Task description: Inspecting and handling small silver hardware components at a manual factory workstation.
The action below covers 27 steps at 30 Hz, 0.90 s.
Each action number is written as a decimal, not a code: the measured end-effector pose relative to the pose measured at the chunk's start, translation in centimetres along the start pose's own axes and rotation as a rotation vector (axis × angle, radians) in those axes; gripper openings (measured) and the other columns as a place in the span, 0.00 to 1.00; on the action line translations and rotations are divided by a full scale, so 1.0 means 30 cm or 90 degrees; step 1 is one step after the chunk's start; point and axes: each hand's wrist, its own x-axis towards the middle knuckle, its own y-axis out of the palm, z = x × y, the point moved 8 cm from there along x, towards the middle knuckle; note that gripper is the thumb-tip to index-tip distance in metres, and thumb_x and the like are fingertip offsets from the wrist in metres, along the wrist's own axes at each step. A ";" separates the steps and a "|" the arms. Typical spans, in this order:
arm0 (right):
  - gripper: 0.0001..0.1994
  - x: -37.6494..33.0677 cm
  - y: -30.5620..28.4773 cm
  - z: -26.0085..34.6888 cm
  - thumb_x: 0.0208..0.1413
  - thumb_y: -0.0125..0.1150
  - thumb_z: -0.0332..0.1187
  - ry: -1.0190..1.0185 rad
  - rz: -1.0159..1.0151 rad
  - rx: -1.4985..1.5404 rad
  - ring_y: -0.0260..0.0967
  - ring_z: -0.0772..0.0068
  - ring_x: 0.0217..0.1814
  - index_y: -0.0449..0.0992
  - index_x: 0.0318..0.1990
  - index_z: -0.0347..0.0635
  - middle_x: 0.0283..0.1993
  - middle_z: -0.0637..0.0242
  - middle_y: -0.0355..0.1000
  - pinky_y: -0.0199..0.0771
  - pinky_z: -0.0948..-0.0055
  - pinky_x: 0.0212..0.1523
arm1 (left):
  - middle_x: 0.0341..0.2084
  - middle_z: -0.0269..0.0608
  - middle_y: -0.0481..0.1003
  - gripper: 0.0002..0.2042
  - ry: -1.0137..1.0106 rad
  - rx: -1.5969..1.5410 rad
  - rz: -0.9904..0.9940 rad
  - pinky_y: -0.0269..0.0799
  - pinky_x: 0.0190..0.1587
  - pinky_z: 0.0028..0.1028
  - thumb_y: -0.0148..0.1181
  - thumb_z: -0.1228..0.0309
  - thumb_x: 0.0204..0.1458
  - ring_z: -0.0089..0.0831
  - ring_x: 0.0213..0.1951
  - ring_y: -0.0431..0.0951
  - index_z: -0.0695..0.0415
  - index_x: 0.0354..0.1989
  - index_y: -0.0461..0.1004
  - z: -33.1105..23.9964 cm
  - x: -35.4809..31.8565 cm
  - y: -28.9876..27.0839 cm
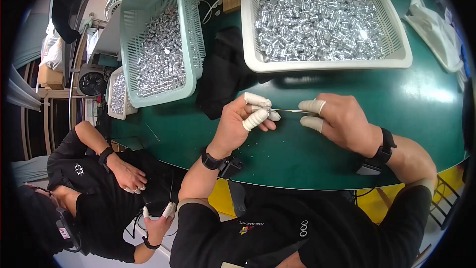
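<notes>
My left hand (237, 119), with white finger cots on its fingertips, pinches a small silvery metal part (269, 112) that its fingers mostly hide. From the right, my right hand (343, 119) grips a thin metal rod (290, 110) between cotted thumb and finger. The rod lies level, and its left end reaches the part at my left fingertips; whether it goes inside I cannot tell. Beyond both hands, a white plastic basket (250, 64) holds a great many small shiny metal cylinders (317, 27).
A pale green basket (191, 87) of similar metal parts stands at the back left, near a smaller white basket (116, 115). Dark cloth (218, 72) lies between the baskets on the green table (297, 164). At left sits a co-worker (94, 183), another thin rod in hand.
</notes>
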 end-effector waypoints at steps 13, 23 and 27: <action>0.08 0.008 0.042 -0.065 0.55 0.68 0.28 0.201 0.042 0.318 0.73 0.68 0.25 0.79 0.40 0.34 0.26 0.60 0.74 0.72 0.71 0.25 | 0.38 0.53 0.81 0.10 0.042 -0.050 0.003 0.79 0.35 0.25 0.59 0.72 0.62 0.33 0.34 0.84 0.62 0.48 0.72 -0.018 0.000 0.007; 0.08 -0.009 0.021 -0.019 0.61 0.63 0.31 0.077 -0.007 0.143 0.72 0.81 0.25 0.78 0.39 0.33 0.26 0.66 0.76 0.73 0.75 0.27 | 0.37 0.51 0.81 0.14 0.021 -0.054 0.027 0.79 0.36 0.26 0.63 0.69 0.60 0.34 0.35 0.84 0.62 0.50 0.72 -0.023 -0.006 0.021; 0.09 -0.034 0.086 -0.076 0.64 0.61 0.32 0.350 0.106 0.413 0.71 0.83 0.26 0.78 0.36 0.34 0.26 0.67 0.76 0.71 0.80 0.27 | 0.39 0.51 0.81 0.14 0.019 -0.060 0.031 0.79 0.38 0.27 0.64 0.70 0.59 0.33 0.36 0.83 0.62 0.50 0.73 -0.024 -0.018 0.011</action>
